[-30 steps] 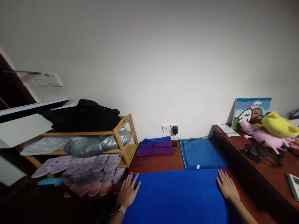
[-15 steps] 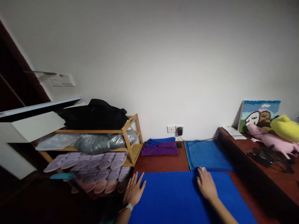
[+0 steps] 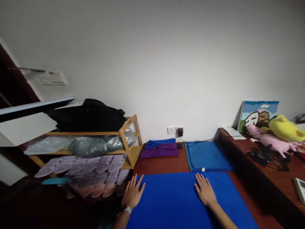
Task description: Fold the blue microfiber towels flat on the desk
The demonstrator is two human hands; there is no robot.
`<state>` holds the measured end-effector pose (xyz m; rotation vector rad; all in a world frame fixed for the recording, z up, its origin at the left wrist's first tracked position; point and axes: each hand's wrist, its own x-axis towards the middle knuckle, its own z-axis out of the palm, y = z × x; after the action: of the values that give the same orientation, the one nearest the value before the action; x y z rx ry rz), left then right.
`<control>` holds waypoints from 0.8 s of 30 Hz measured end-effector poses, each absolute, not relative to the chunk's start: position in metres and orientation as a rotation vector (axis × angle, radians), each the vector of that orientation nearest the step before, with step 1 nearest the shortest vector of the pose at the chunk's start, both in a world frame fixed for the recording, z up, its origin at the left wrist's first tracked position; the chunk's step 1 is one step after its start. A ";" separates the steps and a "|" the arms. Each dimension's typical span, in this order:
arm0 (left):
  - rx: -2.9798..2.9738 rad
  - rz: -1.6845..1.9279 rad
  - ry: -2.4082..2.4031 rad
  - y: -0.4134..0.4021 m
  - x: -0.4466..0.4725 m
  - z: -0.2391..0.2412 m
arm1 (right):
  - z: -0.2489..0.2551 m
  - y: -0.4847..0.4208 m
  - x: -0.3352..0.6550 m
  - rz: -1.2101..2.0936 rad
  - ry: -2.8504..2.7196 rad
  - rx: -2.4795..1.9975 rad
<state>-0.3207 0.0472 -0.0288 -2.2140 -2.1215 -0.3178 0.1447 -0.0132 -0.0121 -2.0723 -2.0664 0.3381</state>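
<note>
A bright blue cloth lies spread flat on the reddish-brown wooden surface. At its left edge rests my left hand, fingers spread, with a watch band on the wrist. My right hand lies flat on the cloth near its far edge, fingers stretched and holding nothing. Just beyond it is a folded blue towel with a small white tag. Folded purple cloth and folded blue cloth lie farther back on the left.
To the left stands a wooden rack with several lilac slippers, plastic-wrapped items and a black bag. On the raised ledge at right are a pink plush toy, a yellow plush and cables. An adapter is plugged into the wall.
My right hand has drawn back slightly from the folded towel, and its white tag now shows. My left hand stays at the cloth's left edge. The view has shifted a little right.
</note>
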 end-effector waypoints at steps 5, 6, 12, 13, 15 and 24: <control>-2.209 -0.301 -2.115 0.049 -0.322 -0.030 | -0.037 -0.019 0.276 0.234 -1.820 -2.426; -2.208 -0.293 -2.112 0.050 -0.322 -0.030 | -0.042 -0.019 0.292 0.233 -1.796 -2.439; -2.202 -0.257 -2.103 0.051 -0.323 -0.030 | -0.061 -0.017 0.322 0.182 -1.804 -2.396; -2.201 -0.247 -2.104 0.051 -0.323 -0.030 | -0.063 -0.017 0.322 0.171 -1.804 -2.404; -2.199 -0.227 -2.109 0.051 -0.323 -0.031 | -0.064 -0.017 0.322 0.165 -1.804 -2.411; -2.231 -0.351 -2.043 0.040 -0.320 -0.013 | -0.030 -0.021 0.257 0.063 -1.820 -2.307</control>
<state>-0.3197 0.0399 -0.0135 -2.2305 -2.0432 -0.3512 0.2573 -0.0205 -0.0305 -2.3075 -1.8199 0.0629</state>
